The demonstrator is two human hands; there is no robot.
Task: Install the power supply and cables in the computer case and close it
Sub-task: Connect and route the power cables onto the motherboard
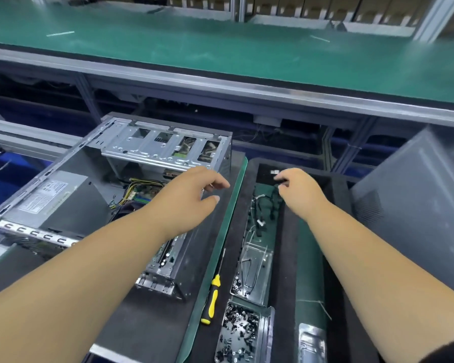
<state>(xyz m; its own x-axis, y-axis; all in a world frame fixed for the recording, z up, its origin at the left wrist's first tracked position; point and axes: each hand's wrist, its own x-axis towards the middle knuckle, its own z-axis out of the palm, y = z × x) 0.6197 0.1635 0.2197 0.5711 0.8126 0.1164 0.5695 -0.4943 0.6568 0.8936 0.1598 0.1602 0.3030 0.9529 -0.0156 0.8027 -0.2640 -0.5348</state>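
The open computer case (pixel 147 150) lies on its side at the left. Inside it, the grey power supply (pixel 55 203) sits at the left end, and yellow and black wires (pixel 139 187) run over the motherboard. My left hand (pixel 192 192) hovers above the case's right edge with its fingers loosely curled around nothing. To the right, my right hand (pixel 302 192) reaches into the far end of a black tray (pixel 288 244) and pinches a black cable (pixel 280 182). More loose cables (pixel 262 208) lie in the tray just below that hand.
A grey side panel (pixel 417 205) leans at the right. A yellow and black screwdriver (pixel 212 299) lies between case and tray. Two metal trays hold screws (pixel 239 334) and small parts (pixel 252 273). A green conveyor bench (pixel 220 48) runs across the back.
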